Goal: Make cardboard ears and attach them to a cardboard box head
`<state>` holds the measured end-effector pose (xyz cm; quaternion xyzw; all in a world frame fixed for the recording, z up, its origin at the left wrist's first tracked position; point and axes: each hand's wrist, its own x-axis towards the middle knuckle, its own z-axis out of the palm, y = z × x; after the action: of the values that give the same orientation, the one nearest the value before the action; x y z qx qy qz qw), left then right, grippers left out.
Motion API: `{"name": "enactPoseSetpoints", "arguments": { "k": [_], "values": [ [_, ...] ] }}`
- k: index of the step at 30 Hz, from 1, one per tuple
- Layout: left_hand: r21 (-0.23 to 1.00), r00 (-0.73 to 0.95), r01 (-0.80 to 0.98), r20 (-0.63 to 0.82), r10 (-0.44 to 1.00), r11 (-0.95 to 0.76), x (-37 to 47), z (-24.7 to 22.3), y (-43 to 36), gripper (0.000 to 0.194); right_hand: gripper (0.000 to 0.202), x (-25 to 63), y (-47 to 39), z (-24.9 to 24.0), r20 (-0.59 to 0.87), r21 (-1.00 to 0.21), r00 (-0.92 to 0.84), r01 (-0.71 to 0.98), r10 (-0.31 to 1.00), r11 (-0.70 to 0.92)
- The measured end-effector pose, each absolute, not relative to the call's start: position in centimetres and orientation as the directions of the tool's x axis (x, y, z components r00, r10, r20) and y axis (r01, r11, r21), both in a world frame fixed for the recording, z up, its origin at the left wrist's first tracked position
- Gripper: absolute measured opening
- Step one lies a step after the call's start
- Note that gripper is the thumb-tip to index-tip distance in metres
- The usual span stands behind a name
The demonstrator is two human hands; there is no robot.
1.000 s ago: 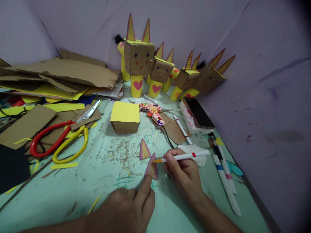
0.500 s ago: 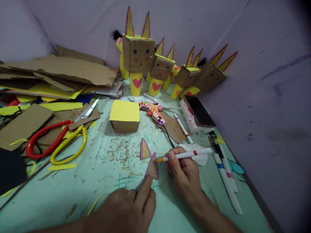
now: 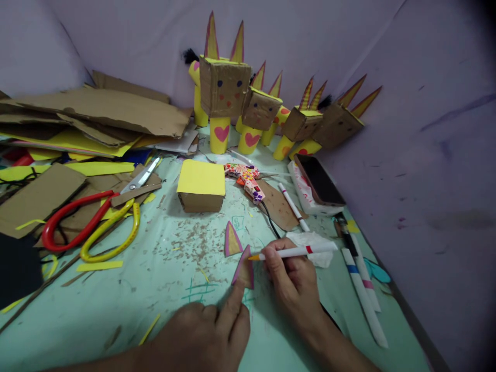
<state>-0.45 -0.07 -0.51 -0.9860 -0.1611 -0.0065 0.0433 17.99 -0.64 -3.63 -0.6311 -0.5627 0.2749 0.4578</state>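
Note:
On the pale green tabletop lies a small cardboard triangle (image 3: 245, 268) with a purple border and a brown middle. My left hand (image 3: 209, 330) presses its lower edge with an outstretched index finger, the other fingers curled and nothing gripped between them. In my right hand (image 3: 292, 276) is a white marker (image 3: 289, 252) with an orange-yellow tip and a red band. The tip touches or hovers at the triangle's upper right edge; I cannot tell which. A second purple-edged triangle (image 3: 233, 240), its middle yellow, lies just behind the first.
Behind stand a yellow-topped cardboard box (image 3: 201, 201), a flowered glue gun (image 3: 253, 188) and several horned cardboard figures (image 3: 225, 93). Large red-and-yellow-handled scissors (image 3: 110, 225) and cardboard scraps (image 3: 42, 199) lie left. A phone (image 3: 320, 178) and markers (image 3: 366, 302) lie right.
The view has shifted slightly. The marker tip has moved a little down along the triangle's edge; both hands otherwise keep their places.

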Motion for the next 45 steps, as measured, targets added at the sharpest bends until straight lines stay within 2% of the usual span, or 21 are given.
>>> {"name": "enactPoseSetpoints", "arguments": {
  "k": [6,11,19,24,30,34,37,40,45],
  "values": [
    [-0.052,0.945,0.325,-0.035,0.327,-0.944,-0.36,-0.67,-0.06,0.034,0.02,17.58,-0.41,-3.38,0.181,-0.903,0.299,0.427,0.937,0.038],
    [-0.072,0.943,0.33,-0.021,0.332,-0.941,-0.4,-0.93,-0.24,0.035,0.02,17.62,-0.3,-3.33,0.173,-0.897,0.297,0.441,0.939,0.026],
    [-0.053,0.951,0.274,-0.131,0.279,-0.96,0.0,-0.75,0.31,0.031,0.019,17.58,-0.17,-3.26,0.178,-0.893,0.279,0.448,0.944,0.036],
    [-0.046,0.954,0.279,-0.1,0.283,-0.959,-0.18,-0.62,0.09,0.029,0.021,17.68,-0.22,-3.36,0.165,-0.885,0.265,0.465,0.95,0.024],
    [-0.022,0.949,0.293,-0.113,0.294,-0.956,-0.24,-0.32,0.08,0.03,0.023,17.67,-0.23,-3.29,0.07,-0.945,0.268,0.326,0.961,-0.022],
    [-0.049,0.948,0.299,-0.098,0.302,-0.953,-0.12,-0.25,0.3,0.028,0.021,17.55,-0.09,-3.12,0.093,-0.939,0.283,0.345,0.955,-0.011],
    [-0.072,0.952,0.287,-0.085,0.293,-0.955,-0.25,-0.29,0.2,0.026,0.023,17.69,-0.24,-3.12,0.109,-0.927,0.228,0.376,0.967,0.016],
    [-0.084,0.952,0.29,-0.075,0.297,-0.953,-0.36,-0.49,0.03,0.026,0.023,17.75,-0.39,-3.21,0.097,-0.938,0.226,0.348,0.969,0.013],
    [-0.024,0.945,0.306,-0.109,0.307,-0.952,-0.27,-0.32,0.04,0.029,0.021,17.48,-0.22,-2.97,0.094,-0.945,0.27,0.327,0.958,0.0]
  ]
}}
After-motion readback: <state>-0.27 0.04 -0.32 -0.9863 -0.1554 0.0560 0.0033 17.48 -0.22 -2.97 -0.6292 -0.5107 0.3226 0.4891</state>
